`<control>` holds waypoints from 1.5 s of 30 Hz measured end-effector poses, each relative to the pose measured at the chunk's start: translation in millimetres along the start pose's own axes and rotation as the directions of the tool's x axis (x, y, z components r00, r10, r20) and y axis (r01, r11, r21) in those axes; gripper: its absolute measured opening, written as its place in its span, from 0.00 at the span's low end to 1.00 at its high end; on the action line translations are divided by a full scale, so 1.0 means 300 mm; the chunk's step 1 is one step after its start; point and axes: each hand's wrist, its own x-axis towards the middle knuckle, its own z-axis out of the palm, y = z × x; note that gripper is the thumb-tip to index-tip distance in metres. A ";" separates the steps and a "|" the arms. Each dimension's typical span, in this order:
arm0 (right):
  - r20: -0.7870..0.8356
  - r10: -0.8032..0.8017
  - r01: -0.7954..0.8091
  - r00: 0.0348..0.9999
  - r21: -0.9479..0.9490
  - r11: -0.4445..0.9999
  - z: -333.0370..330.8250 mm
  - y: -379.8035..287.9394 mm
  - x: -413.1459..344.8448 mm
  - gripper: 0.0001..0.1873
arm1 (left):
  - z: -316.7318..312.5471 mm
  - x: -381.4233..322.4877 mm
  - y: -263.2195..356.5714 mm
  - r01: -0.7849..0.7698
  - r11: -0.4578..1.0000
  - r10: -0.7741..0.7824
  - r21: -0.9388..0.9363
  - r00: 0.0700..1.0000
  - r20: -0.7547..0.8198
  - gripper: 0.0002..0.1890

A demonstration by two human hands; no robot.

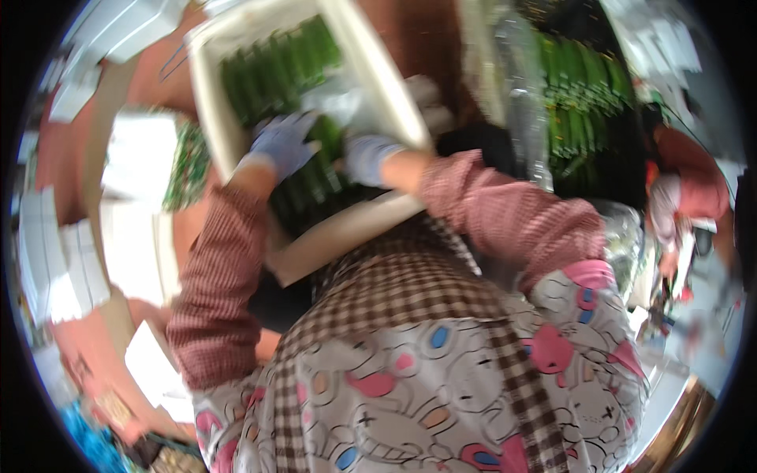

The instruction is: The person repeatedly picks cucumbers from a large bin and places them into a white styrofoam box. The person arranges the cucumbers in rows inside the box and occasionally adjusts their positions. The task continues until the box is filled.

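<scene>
A white foam box [384,71] stands before me, tilted in the view, with rows of long green cucumbers [281,65] inside. My left hand [282,145], in a bluish glove, is in the box with fingers spread over the cucumbers at its left side. My right hand [368,159], gloved alike, reaches in from the right beside the cucumbers; its fingertips are blurred, and whether they grip one is not plain. A greenish cucumber shows between the two hands. Clear plastic film [340,97] lies in the box beyond my hands.
To the right, more green cucumbers [582,71] lie in rows on dark material beside clear plastic [523,100]. White foam boxes [136,254] stand at left, near a container of small green and red items [188,165]. Another person [689,183] works at far right.
</scene>
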 end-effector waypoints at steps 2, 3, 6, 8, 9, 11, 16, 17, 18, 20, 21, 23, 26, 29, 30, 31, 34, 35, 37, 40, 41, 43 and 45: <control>-0.085 -0.294 0.266 0.952 -0.251 0.931 -0.003 -0.026 -0.050 0.21 | 0.002 -0.051 0.056 -0.030 1.000 0.030 0.003 0.991 -0.131 0.34; -0.162 -0.287 0.223 0.944 -0.327 0.918 -0.013 -0.043 -0.085 0.19 | 0.005 -0.093 0.092 -0.069 0.992 0.087 0.107 0.982 -0.169 0.37; 0.054 -0.258 0.257 0.965 -0.415 0.873 -0.080 -0.119 -0.207 0.31 | 0.014 -0.201 0.183 -0.049 0.981 0.046 0.190 0.999 0.020 0.45; 0.042 -0.292 0.295 0.955 -0.198 0.935 -0.139 -0.117 -0.306 0.33 | 0.021 -0.241 0.218 0.010 0.976 -0.014 0.217 1.000 0.018 0.46; 0.024 -0.340 0.340 0.940 -0.021 0.940 -0.164 -0.081 -0.368 0.32 | 0.021 -0.247 0.223 0.029 0.977 -0.032 0.213 0.999 0.008 0.47; -0.103 -0.370 0.384 0.923 0.255 0.887 -0.230 0.028 -0.489 0.30 | 0.024 -0.264 0.227 0.052 0.976 -0.049 0.212 0.999 -0.018 0.49; -0.762 -0.025 0.527 0.647 0.423 0.737 -0.399 0.474 -0.679 0.24 | 0.018 -0.263 0.229 0.045 0.982 -0.035 0.184 0.998 -0.056 0.50; -0.772 0.162 0.526 0.615 0.554 0.645 -0.420 0.571 -0.685 0.22 | 0.015 -0.266 0.232 0.047 0.983 -0.038 0.176 0.998 -0.059 0.50; -0.702 0.299 0.614 0.646 0.711 0.344 -0.430 0.674 -0.700 0.21 | 0.014 -0.264 0.237 0.049 0.984 -0.038 0.169 0.997 -0.066 0.50; -0.625 0.544 0.495 0.560 0.779 0.386 -0.437 0.870 -0.694 0.20 | 0.010 -0.262 0.245 0.064 0.987 -0.055 0.149 0.996 -0.065 0.50; -0.569 0.620 0.290 0.541 0.818 0.497 -0.451 0.972 -0.688 0.21 | 0.005 -0.260 0.246 0.071 0.988 -0.062 0.138 0.996 -0.069 0.50; -0.595 0.683 -0.036 0.423 0.742 0.669 -0.458 1.135 -0.652 0.27 | 0.002 -0.254 0.249 0.069 0.990 -0.060 0.120 0.995 -0.083 0.49; -0.622 0.747 -0.361 0.234 0.658 0.661 -0.509 1.296 -0.591 0.33 | 0.002 -0.250 0.245 0.075 0.994 -0.067 0.082 0.993 -0.099 0.48; -0.480 0.868 -0.525 0.124 0.711 0.468 -0.571 1.337 -0.529 0.36 | -0.001 -0.252 0.236 0.057 0.998 -0.052 0.042 0.993 -0.102 0.47; -0.443 0.889 -0.582 0.118 0.694 0.423 -0.586 1.330 -0.510 0.38 | -0.002 -0.251 0.234 0.054 0.998 -0.051 0.026 0.993 -0.111 0.47; -0.459 0.885 -0.622 0.086 0.669 0.407 -0.602 1.318 -0.494 0.40 | -0.003 -0.253 0.232 0.045 0.999 -0.042 0.027 0.992 -0.118 0.47; -0.391 0.919 -0.710 0.056 0.631 0.312 -0.634 1.277 -0.459 0.41 | -0.007 -0.252 0.233 0.038 0.999 -0.037 0.009 0.992 -0.124 0.47; -0.400 0.915 -0.689 0.041 0.653 0.316 -0.640 1.267 -0.455 0.42 | -0.009 -0.253 0.235 0.038 0.999 -0.038 0.001 0.992 -0.122 0.47; -0.370 0.929 -0.658 0.026 0.693 0.295 -0.656 1.261 -0.454 0.43 | -0.015 -0.252 0.240 0.044 0.999 -0.043 0.001 0.992 -0.118 0.48; -0.361 0.932 -0.634 0.012 0.718 0.287 -0.689 1.279 -0.468 0.43 | -0.028 -0.250 0.247 0.044 0.999 -0.042 0.014 0.993 -0.110 0.49; -0.380 0.925 -0.632 -0.013 0.720 0.287 -0.702 1.288 -0.472 0.43 | -0.033 -0.248 0.248 0.039 0.999 -0.038 0.006 0.993 -0.116 0.49; -0.384 0.919 -0.687 0.086 0.646 0.333 -0.727 1.309 -0.478 0.41 | -0.040 -0.247 0.249 0.044 0.999 -0.045 -0.010 0.993 -0.109 0.49; -0.386 0.907 -0.731 0.167 0.569 0.376 -0.752 1.334 -0.479 0.41 | -0.044 -0.244 0.248 0.058 0.998 -0.060 -0.024 0.994 -0.088 0.49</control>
